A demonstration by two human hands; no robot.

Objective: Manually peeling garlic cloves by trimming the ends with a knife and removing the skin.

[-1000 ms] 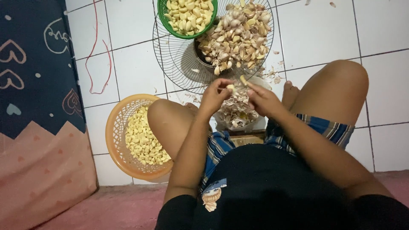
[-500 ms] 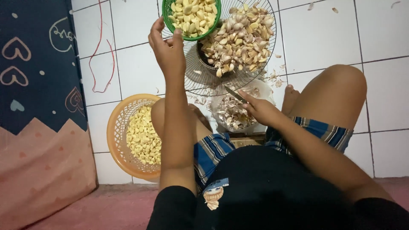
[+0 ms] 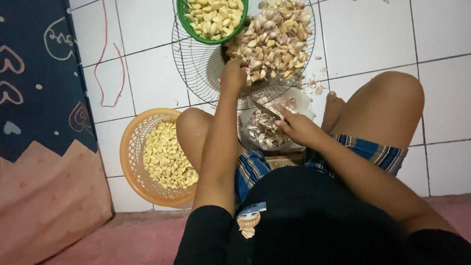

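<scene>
we sit cross-legged on the white tiled floor (image 3: 382,34). our left hand (image 3: 233,74) stretches forward to the pile of unpeeled garlic cloves (image 3: 274,39) heaped on a round wire rack (image 3: 196,64), fingers curled down into the near edge of the pile; we cannot tell whether they have closed on a clove. our right hand (image 3: 297,128) rests between our knees, gripping a small knife (image 3: 265,109) whose blade points toward the rack. just below it lies a clear bag of garlic skins (image 3: 262,130). a green bowl (image 3: 208,40) of peeled cloves sits at the top, touching the rack. an orange basket (image 3: 130,157) of peeled cloves stands beside our left knee, near a dark patterned mat (image 3: 34,88).
</scene>
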